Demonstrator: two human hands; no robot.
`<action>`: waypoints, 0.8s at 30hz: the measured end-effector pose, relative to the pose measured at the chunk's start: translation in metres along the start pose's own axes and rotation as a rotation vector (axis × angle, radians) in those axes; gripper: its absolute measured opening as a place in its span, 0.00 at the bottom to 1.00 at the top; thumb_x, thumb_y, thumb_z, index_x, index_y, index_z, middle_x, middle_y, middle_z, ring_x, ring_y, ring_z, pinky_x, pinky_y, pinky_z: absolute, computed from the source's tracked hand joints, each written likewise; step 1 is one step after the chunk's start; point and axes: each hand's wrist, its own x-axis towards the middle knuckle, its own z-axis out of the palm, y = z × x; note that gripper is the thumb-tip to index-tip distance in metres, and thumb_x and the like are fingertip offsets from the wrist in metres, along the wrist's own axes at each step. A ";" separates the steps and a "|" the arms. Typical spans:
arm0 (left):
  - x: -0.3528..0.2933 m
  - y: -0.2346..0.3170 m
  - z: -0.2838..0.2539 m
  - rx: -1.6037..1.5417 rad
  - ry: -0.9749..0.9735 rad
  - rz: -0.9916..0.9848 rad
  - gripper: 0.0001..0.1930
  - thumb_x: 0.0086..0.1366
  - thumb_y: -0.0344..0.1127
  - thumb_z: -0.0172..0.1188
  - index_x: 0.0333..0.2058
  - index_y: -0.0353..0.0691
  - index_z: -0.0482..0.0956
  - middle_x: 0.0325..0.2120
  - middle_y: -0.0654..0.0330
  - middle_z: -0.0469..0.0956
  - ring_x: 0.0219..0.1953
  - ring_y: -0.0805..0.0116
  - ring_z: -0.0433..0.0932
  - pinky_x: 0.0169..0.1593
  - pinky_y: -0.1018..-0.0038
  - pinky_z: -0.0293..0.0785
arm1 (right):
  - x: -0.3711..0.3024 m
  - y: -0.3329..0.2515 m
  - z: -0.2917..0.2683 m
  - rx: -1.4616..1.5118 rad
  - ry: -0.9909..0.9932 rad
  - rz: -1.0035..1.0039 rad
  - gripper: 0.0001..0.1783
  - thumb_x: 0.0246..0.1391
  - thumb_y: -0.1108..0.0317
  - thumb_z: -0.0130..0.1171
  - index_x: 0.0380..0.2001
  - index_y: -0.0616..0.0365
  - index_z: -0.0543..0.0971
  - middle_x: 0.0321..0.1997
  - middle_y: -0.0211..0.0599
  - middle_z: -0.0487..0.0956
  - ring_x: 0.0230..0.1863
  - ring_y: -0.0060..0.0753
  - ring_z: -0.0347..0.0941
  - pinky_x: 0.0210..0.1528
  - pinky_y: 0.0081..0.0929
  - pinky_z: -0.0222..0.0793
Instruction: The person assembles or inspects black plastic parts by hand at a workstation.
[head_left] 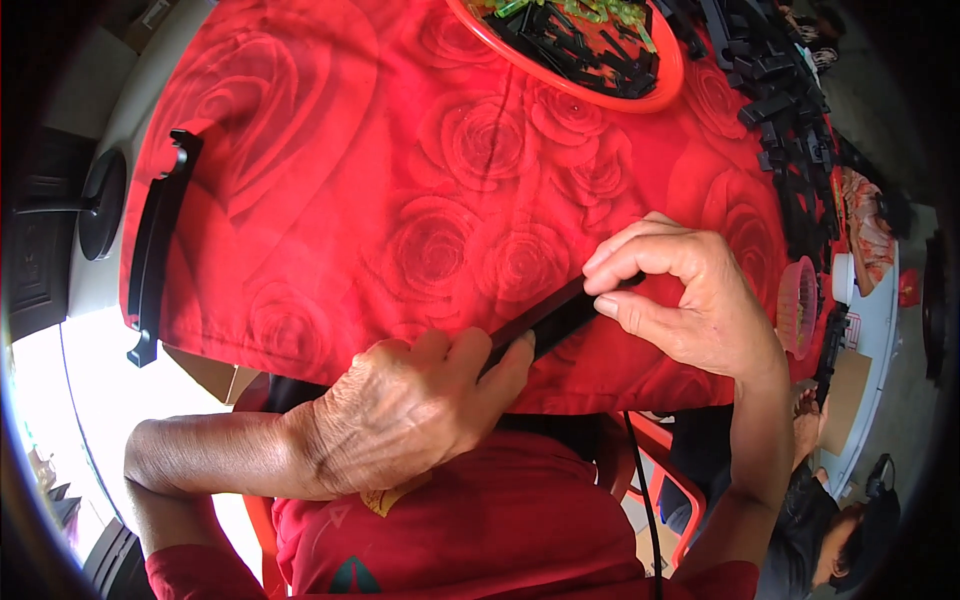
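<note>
My left hand (410,400) is wrapped round a long, narrow black plastic bar (562,318), which slants up to the right over the table's near edge. At the bar's far end my right hand (695,295) is closed, thumb and forefinger brought together against it. Whether a small piece also sits between those fingertips is hidden. Another black bar (160,245), with notched, hooked ends, lies along the left side of the table.
A red tablecloth with a rose print (440,180) covers the table. At the back stands a red-orange tray (640,103) holding black strips and yellow-green pieces. Many black parts (775,95) pile along the right edge, near a pink basket (797,305). Another person (830,540) sits at lower right.
</note>
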 end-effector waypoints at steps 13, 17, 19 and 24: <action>-0.021 0.008 -0.004 0.051 0.290 0.064 0.24 0.58 0.37 0.71 0.55 0.45 0.84 0.28 0.63 0.69 0.23 0.72 0.73 0.18 0.74 0.70 | -0.030 -0.033 0.019 -0.402 0.194 -0.202 0.30 0.30 0.84 0.73 0.45 0.60 0.87 0.44 0.38 0.83 0.45 0.41 0.78 0.45 0.34 0.77; -0.026 0.008 -0.011 -0.204 0.376 0.054 0.26 0.62 0.39 0.72 0.58 0.41 0.81 0.30 0.58 0.73 0.27 0.66 0.78 0.25 0.70 0.77 | -0.037 -0.059 0.022 -0.482 0.248 -0.231 0.27 0.30 0.82 0.76 0.41 0.59 0.86 0.41 0.34 0.82 0.43 0.39 0.77 0.45 0.35 0.74; -0.028 0.004 -0.011 -0.586 0.386 -0.108 0.27 0.67 0.39 0.70 0.61 0.36 0.76 0.34 0.52 0.77 0.32 0.58 0.83 0.35 0.66 0.82 | -0.039 -0.066 0.023 -0.512 0.255 -0.229 0.27 0.29 0.82 0.75 0.41 0.60 0.87 0.41 0.36 0.82 0.42 0.39 0.77 0.43 0.33 0.75; -0.007 0.002 -0.018 -0.956 0.176 -0.240 0.23 0.69 0.33 0.63 0.60 0.31 0.74 0.37 0.46 0.82 0.35 0.54 0.84 0.39 0.62 0.80 | -0.036 -0.081 0.026 -0.593 0.271 -0.272 0.27 0.28 0.82 0.75 0.40 0.60 0.88 0.40 0.36 0.83 0.40 0.38 0.77 0.38 0.31 0.74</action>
